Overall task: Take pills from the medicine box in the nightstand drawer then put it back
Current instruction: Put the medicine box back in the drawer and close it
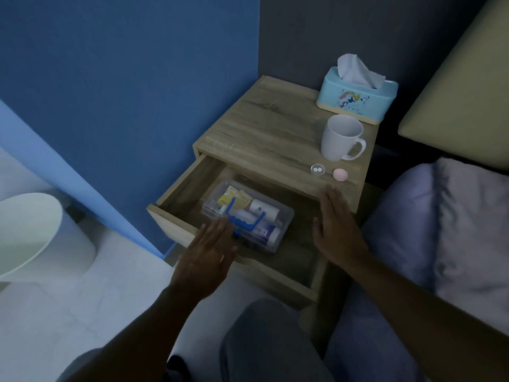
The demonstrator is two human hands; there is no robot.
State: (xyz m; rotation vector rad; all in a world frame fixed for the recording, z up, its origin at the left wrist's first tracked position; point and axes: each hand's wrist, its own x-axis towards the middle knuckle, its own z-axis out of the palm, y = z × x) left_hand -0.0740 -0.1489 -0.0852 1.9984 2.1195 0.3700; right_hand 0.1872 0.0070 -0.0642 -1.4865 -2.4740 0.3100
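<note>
The wooden nightstand's drawer [181, 188] stands pulled out. Inside it lies a clear plastic medicine box [278, 216] with a blue handle, holding tubes and packets. My left hand [205, 255] hovers flat over the box's near left corner, fingers spread, holding nothing. My right hand [337, 230] is held flat and upright to the right of the box, over the drawer's right side, also with nothing in it. On the nightstand top [261, 128] sits a small clear cap [317, 169] with two white pills in it, and a pink round lid [340, 174] beside it.
A white mug [341, 137] and a light blue tissue box [356, 99] stand at the back right of the nightstand top. A bed with a pillow [454, 232] lies to the right. A pale bin [30, 235] stands on the floor at the left.
</note>
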